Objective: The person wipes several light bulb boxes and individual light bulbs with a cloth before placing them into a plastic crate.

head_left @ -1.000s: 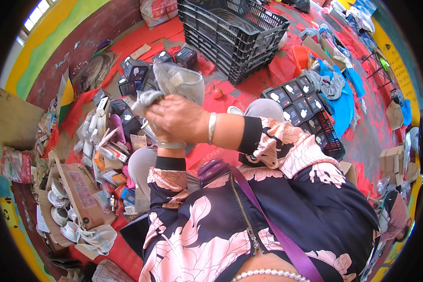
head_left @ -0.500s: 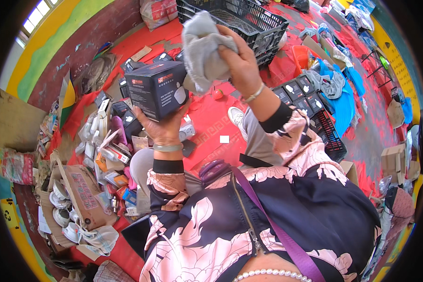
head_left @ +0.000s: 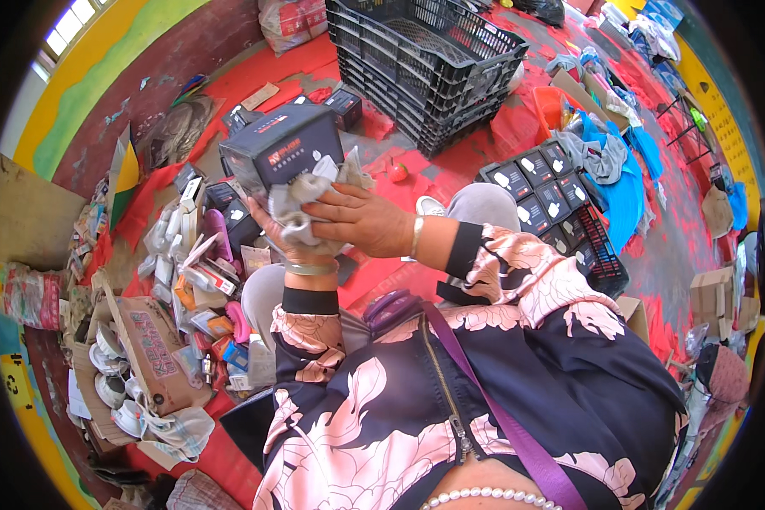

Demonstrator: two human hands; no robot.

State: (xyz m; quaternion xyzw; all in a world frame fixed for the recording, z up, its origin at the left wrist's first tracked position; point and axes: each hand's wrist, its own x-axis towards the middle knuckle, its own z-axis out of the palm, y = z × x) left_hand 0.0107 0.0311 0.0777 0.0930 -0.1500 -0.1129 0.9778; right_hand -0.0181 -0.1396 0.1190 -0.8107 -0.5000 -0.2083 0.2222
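My left hand (head_left: 296, 248) supports a dark cardboard box (head_left: 259, 149) from below, gripping its near lower side. The box is printed with a white picture and orange marks, and it is tilted with its top in sight. With its fingers laid along a grey cloth (head_left: 291, 202), my right hand (head_left: 367, 223) presses the cloth against the near face of the box. Part of that face is covered by the cloth. My left fingertips are partly hidden behind the cloth and box.
Stacked black plastic crates (head_left: 425, 98) stand ahead. At right, a black crate (head_left: 605, 265) adjoins rows of similar dark boxes (head_left: 531, 170). Loose packages (head_left: 200, 276) and a cardboard carton (head_left: 157, 353) of white items lie left. A small red object (head_left: 398, 173) sits on the red floor covering.
My right hand has come down and left with the cloth, from beside the box's upper right onto its near face. The box has tilted back, showing more of its top.
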